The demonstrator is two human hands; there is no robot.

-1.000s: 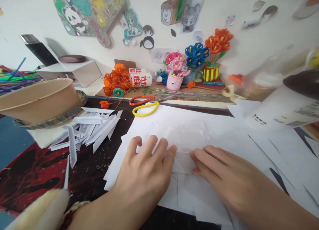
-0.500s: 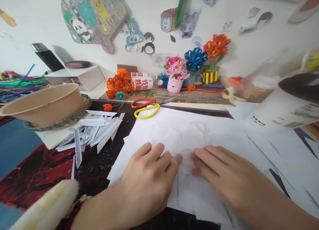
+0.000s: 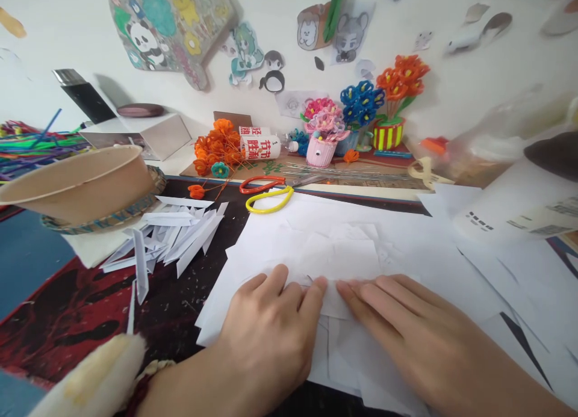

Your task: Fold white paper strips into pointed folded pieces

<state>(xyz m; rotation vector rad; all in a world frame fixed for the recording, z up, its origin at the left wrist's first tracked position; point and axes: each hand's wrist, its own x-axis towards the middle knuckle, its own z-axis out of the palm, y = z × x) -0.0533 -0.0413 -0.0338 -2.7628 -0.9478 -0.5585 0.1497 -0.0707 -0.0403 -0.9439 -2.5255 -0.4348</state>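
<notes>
A small rectangular white paper piece [image 3: 350,257] lies over other paper scraps in front of me, its near edge at my fingertips. My left hand [image 3: 275,321] grips that edge, its fingers curled and the thumb near the middle. From the other side my right hand [image 3: 401,318] pinches the same edge, fingers pressed together. Beneath both hands spread large white paper sheets [image 3: 424,236] in a loose stack. Folded white paper strips [image 3: 180,227] are heaped to the left of my left hand. Scissors [image 3: 271,200] with red and yellow handles rest at the sheets' far edge.
A tan paper bowl [image 3: 81,179] stands on a woven mat at left. Behind are orange craft flowers [image 3: 219,149], a pink flower pot [image 3: 321,150] and thin wires. A white container [image 3: 519,194] with a dark top stands at right. A fuzzy pale object [image 3: 97,375] sits near my left wrist.
My right hand has moved slightly nearer my left, and both sit a little lower in view. The paper piece's upper part now stands out as a clearer rectangle. The view has shifted slightly.
</notes>
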